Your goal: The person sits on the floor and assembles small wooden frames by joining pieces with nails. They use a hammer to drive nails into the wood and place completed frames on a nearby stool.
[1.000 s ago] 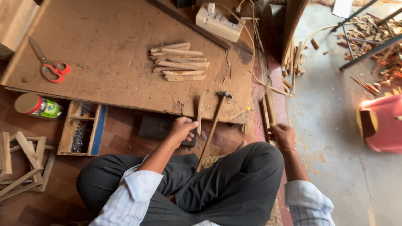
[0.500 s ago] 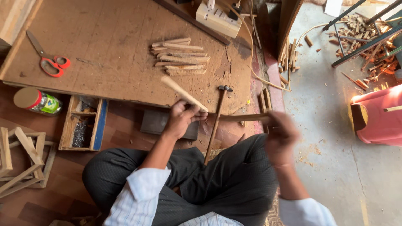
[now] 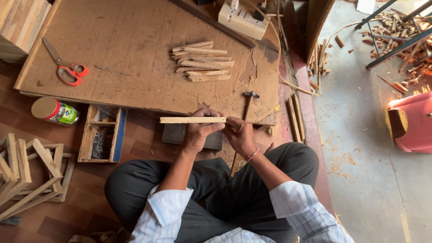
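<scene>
left hand (image 3: 198, 130) fingers closed around wooden strip (image 3: 192, 120), held level over the near edge of the board (image 3: 135, 54) | right hand (image 3: 240, 135) pinching the strip's right end | hammer (image 3: 245, 108) lying untouched beside it | stack of cut strips (image 3: 202, 61) mid-board (already prepared, it seems) | nothing joined yet; tray of nails (image 3: 102, 140) off the board's near edge

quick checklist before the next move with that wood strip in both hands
1. Wood strip gripped by left hand and right hand: ok.
2. Strip held level above the board edge: ok.
3. Hammer within reach, lying beside the right hand: ok.
4. Tray of nails close at the left: ok.
5. Pile of cut sticks out of the way on the board: ok.
6. Strip free of cracks: cannot tell.
</scene>
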